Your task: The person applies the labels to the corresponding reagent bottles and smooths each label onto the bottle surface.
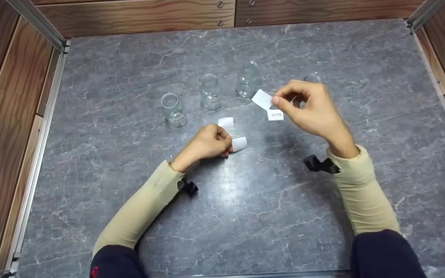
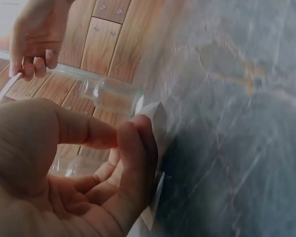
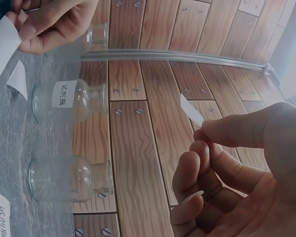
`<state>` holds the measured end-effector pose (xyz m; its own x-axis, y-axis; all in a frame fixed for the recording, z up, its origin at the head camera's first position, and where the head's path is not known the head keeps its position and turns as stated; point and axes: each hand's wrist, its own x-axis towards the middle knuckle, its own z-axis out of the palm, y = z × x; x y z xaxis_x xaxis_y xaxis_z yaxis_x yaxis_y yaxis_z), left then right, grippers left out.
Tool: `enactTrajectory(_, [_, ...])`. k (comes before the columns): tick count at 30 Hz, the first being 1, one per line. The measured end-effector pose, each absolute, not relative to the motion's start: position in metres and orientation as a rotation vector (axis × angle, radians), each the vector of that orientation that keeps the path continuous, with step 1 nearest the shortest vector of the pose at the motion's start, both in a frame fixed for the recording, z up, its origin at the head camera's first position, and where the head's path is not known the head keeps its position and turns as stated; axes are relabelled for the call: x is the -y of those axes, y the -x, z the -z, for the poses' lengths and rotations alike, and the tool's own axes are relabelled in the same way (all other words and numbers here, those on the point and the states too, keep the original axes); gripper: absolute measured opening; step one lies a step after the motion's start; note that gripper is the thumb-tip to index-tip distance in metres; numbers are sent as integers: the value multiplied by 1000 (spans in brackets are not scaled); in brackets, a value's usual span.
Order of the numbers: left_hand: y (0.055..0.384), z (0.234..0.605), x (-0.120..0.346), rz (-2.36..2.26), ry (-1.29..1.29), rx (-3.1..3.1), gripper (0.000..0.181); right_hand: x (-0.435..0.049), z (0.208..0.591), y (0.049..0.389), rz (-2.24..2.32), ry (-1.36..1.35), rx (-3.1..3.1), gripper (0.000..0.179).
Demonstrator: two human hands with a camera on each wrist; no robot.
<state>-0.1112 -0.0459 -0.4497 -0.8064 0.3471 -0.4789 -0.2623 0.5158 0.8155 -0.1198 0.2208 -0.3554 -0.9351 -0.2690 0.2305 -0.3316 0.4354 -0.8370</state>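
Note:
My right hand (image 1: 309, 106) pinches a small white label (image 1: 262, 99) between thumb and fingertip, raised above the table; its visible side is blank. My left hand (image 1: 211, 142) is low over the tabletop, with thumb and finger pinching a white paper piece (image 1: 239, 144). Just beyond it lies another blank white piece (image 1: 226, 122). A label with printed characters (image 1: 275, 115) rests below the right hand. Clear glass bottles stand in a row: a labelled left bottle (image 1: 174, 110), a labelled second bottle (image 3: 64, 94), and a third bottle (image 1: 247, 81) showing no label.
Partly hidden behind my right hand is another glass bottle (image 1: 312, 77). The grey marbled tabletop (image 1: 137, 69) is bordered by wood-patterned walls (image 1: 137, 15) and a metal rail (image 1: 46, 135) on the left.

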Motion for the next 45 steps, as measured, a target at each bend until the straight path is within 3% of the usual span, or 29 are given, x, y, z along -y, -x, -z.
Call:
enactTrajectory(7, [115, 443, 50, -1052, -90, -2377, 15, -218, 357, 120, -1533, -546, 2630, 4])
enactTrajectory(16, [123, 451, 53, -1002, -160, -2480, 15, -217, 357, 119, -1531, -561, 2626, 4])
enactTrajectory(25, [120, 436, 52, -944, -154, -2553, 16, -216, 357, 118, -1524, -566, 2635, 4])
enactTrajectory(35, [117, 426, 53, -984, -192, -2585, 10, -216, 359, 118, -1543, -549, 2614, 5])
enactTrajectory(45, [115, 414, 39, -1147, -409, -2657, 9, -216, 365, 127, -1642, -471, 2659, 8])
